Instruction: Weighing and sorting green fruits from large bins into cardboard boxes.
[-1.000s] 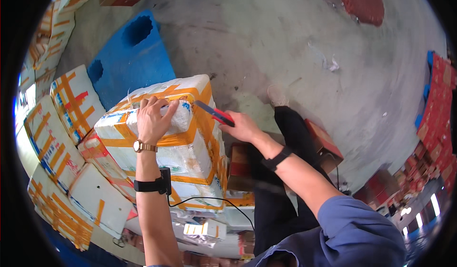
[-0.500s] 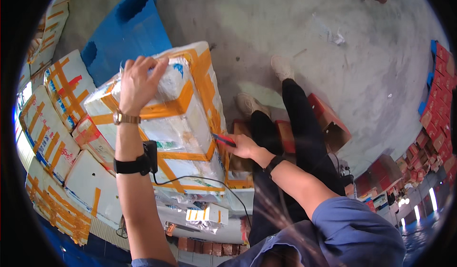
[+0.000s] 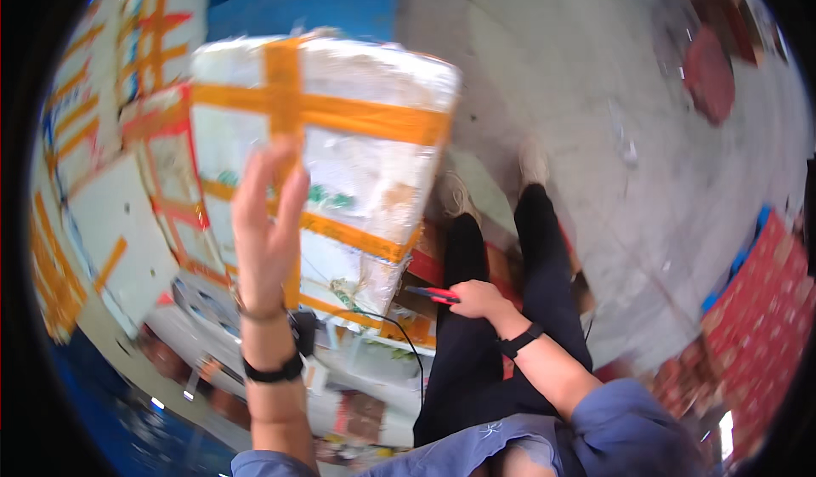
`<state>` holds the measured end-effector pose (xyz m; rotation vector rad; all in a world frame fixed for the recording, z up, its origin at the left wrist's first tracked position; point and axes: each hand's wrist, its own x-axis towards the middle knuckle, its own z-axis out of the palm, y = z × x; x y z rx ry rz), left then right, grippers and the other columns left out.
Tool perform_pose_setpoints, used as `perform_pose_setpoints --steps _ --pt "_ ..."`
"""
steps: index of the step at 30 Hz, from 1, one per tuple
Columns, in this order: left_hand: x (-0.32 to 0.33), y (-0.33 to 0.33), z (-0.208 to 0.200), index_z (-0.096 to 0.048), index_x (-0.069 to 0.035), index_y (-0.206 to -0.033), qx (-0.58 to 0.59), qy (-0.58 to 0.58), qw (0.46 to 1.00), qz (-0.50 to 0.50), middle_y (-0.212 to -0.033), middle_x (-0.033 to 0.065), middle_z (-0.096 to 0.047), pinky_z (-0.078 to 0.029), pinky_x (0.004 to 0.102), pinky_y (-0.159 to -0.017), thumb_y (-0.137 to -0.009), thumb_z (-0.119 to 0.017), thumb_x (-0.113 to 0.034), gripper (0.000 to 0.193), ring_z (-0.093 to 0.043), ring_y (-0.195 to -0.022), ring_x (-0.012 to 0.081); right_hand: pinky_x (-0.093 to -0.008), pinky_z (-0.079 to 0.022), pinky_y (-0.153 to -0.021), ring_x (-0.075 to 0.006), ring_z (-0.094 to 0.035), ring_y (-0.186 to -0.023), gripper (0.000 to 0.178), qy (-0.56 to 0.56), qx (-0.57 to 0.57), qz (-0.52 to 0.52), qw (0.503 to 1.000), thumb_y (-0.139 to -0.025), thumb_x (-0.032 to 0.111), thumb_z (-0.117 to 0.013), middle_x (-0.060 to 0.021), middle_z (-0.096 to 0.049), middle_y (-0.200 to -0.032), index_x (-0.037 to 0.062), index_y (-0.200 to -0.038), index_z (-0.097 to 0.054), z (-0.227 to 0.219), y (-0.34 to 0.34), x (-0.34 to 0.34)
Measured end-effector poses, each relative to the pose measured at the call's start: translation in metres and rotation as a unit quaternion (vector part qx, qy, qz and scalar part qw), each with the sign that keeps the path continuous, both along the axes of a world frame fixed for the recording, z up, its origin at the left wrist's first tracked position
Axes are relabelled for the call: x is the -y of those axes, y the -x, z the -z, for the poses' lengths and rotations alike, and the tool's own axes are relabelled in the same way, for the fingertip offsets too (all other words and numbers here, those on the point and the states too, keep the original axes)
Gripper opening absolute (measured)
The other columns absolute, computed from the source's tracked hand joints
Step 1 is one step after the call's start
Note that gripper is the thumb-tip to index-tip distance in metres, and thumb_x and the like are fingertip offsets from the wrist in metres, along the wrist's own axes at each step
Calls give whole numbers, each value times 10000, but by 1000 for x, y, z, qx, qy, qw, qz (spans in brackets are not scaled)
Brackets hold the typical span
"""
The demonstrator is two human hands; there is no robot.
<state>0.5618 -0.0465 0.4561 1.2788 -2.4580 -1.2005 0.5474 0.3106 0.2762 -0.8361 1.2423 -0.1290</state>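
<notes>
Fingers of the left hand (image 3: 269, 230) are loosely spread, gripping nothing, right up in front of the box (image 3: 357, 158); with this blur, I can't tell whether they touch it. Across to the right hand (image 3: 478, 299), fingers wrapped round a cutter (image 3: 440, 295), its dark end pointing toward the box's lower right side, just beside it. And progress? Tape (image 3: 374, 118) runs right across the face in view, no cut showing; on this side, I'd judge, nothing's undone and all the tape's left. Beyond the box, a blue panel (image 3: 323, 1).
</notes>
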Motion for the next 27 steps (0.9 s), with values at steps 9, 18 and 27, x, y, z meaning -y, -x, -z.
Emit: perform_pose_setpoints --steps 9,18,27 --pt "-281 -211 -29 -594 -27 -1108 -72 -388 656 -643 -1036 68 -650 -467 267 -801 -948 -548 -200 241 -609 -937 133 -282 -453 -541 -119 -557 -581 240 -114 43 -62 991 -939 267 -536 -46 -578 -697 49 -1027 -485 -148 126 136" --pt "-269 -75 116 -395 -43 -1334 -575 -408 173 -688 -1168 28 -599 -414 350 -902 -851 -671 -306 615 -544 -1094 167 -386 -500 -604 -346 -627 -714 280 353 -50 -604 712 -831 130 -633 -154 -627 -816 57 -1089 -553 -304 -104 327" --pt "-229 -48 134 -633 19 -896 -632 -151 -38 -759 -778 56 -657 -499 259 -547 -697 -820 -188 343 -608 -617 127 -375 -491 -561 -261 -628 -664 242 447 64 -889 80 -859 279 -601 -60 -592 -776 182 -1079 -571 -233 -359 207"
